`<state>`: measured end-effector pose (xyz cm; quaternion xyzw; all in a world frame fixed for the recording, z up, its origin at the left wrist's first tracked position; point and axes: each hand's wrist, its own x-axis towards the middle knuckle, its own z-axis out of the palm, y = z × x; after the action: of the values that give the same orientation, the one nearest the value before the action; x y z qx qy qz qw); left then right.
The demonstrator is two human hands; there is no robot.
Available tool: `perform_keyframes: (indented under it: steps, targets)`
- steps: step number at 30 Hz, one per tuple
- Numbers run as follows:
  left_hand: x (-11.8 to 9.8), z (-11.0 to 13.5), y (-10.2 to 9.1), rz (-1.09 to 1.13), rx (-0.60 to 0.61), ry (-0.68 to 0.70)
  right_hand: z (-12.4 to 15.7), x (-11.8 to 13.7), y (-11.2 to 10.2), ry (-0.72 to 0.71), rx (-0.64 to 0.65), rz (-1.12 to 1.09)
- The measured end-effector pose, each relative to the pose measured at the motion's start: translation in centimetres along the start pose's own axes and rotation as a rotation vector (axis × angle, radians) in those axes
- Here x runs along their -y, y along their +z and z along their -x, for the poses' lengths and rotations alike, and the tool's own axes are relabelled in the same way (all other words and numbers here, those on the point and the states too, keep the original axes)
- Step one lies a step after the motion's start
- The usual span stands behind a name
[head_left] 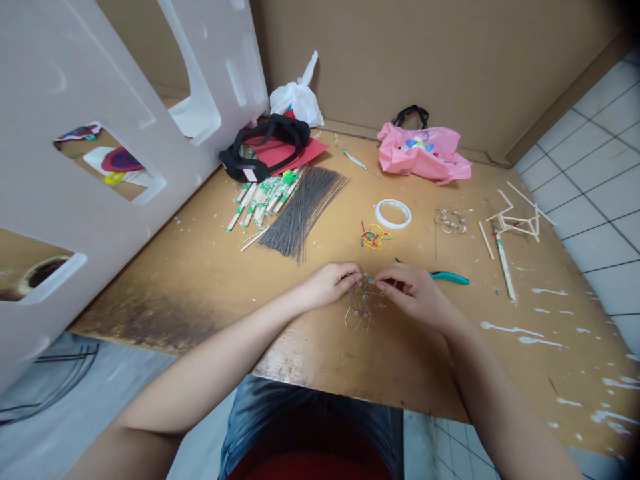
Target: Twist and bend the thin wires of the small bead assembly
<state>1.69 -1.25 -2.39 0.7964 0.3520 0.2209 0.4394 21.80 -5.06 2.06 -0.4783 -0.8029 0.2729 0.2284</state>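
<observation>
A beaded wire piece (364,300) is held just above the wooden table (300,343), near its front edge and between the two hands. It is made up of thin, silvery strands bent into loose loops, with loose ends sticking out and small pale beads scattered among them. One upper side is pinched narrowly between the thumb and forefinger of the left hand (330,283); the opposite side is gripped by the closed fingertips of the right hand (415,290). The exact strands being pinched are covered by the fingers, and the thin wires are hard to separate from the table behind them. The teal-handled tool (450,277) is partly hidden behind the right hand, so its head cannot be made out. The red sheet (313,152) is partly covered by a black headband (235,163), on which a white label is seen. Green print is carried by the chopstick wrappers (250,205), but it is too small to be read.
</observation>
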Motion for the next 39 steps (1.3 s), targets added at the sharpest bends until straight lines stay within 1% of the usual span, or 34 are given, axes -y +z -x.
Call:
perform_keyframes:
  steps: [4, 7, 9, 11, 14, 17, 20, 23, 26, 31, 35, 39]
  targets:
    - [0.1, 0.0, 0.0, -0.05, 0.003, 0.031, 0.1, 0.3, 0.1, -0.052, 0.011, 0.061]
    - [0.0, 0.1, 0.0, -0.096, -0.001, 0.043, 0.1, 0.5, 0.0, -0.043, 0.054, 0.076]
    - [-0.2, 0.2, 0.0, -0.103, 0.001, 0.045, 0.1, 0.6, -0.3, -0.012, 0.069, 0.025]
    - [-0.6, 0.2, -0.1, -0.062, -0.013, 0.04, 0.1, 0.6, -0.6, 0.043, 0.061, -0.051]
    - [-1.4, 0.4, -0.4, 0.029, -0.075, 0.036, 0.1, 0.7, -1.1, 0.117, 0.063, -0.17]
    - [-1.7, 0.5, -0.5, 0.065, -0.108, 0.053, 0.1, 0.7, -1.2, 0.124, 0.062, -0.231]
    - [-1.5, 0.5, -0.4, 0.108, -0.098, 0.015, 0.2, 0.6, -1.1, 0.093, 0.019, -0.154]
    - [-1.0, 0.5, 0.1, 0.138, -0.076, -0.048, 0.3, 0.5, -1.1, 0.068, 0.025, -0.061]
    - [-0.7, 0.4, 0.7, 0.074, -0.073, -0.07, 0.3, 0.6, -1.3, 0.067, 0.021, -0.014]
    - [-0.9, -0.1, 1.9, -0.063, -0.134, -0.004, 0.2, 0.5, -1.3, 0.046, 0.022, 0.003]
    - [-0.6, -0.5, 2.5, -0.064, -0.16, 0.014, 0.1, 0.2, -0.9, 0.021, 0.015, 0.028]
    - [-0.1, -0.4, 2.4, -0.053, -0.139, 0.047, 0.1, 0.0, -0.8, 0.014, 0.011, 0.054]
